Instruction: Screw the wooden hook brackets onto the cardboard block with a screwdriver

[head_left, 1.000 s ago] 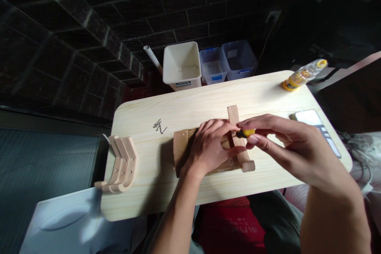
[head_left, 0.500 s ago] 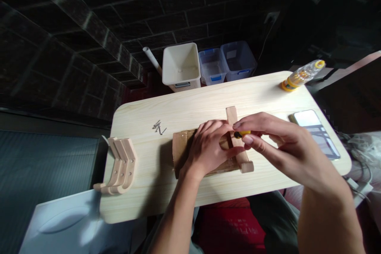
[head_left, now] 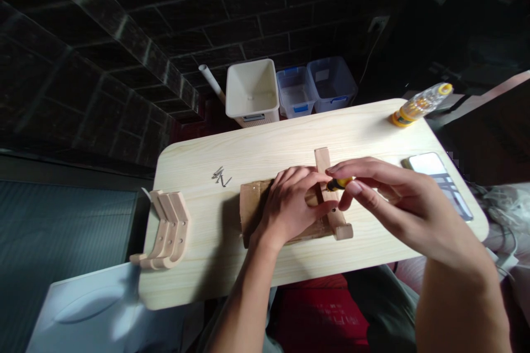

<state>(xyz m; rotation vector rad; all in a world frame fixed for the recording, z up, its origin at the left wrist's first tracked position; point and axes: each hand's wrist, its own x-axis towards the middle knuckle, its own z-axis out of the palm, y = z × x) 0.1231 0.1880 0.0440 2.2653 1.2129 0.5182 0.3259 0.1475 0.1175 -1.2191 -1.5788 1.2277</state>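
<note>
A wooden hook (head_left: 322, 159) with a curled near end lies across a brown cardboard-covered block (head_left: 252, 204). My left hand (head_left: 290, 196) bears down on the block, its thumb and forefinger gripping the hook's shaft. Between the fingertips of my right hand (head_left: 381, 190) is a short yellow-and-black screwdriver (head_left: 340, 183). Its tip points at the hook's shaft; whether it sits in a screw I cannot tell. A dark hole or screw head shows lower on the shaft. Several screws (head_left: 221, 176) lie loose to the left of the block.
Several similar wooden hooks (head_left: 171, 226) stand together at the table's left end. A clear bottle-shaped container with yellow parts (head_left: 420, 106) and a phone (head_left: 441, 187) are on the right. Behind the table (head_left: 281, 146) stand a white bin (head_left: 252, 91) and two clear plastic boxes (head_left: 296, 91).
My right hand has turned and drawn back slightly to the right, its fingers a little looser on the screwdriver. More of the screwdriver and hook shaft shows. My left hand stays put.
</note>
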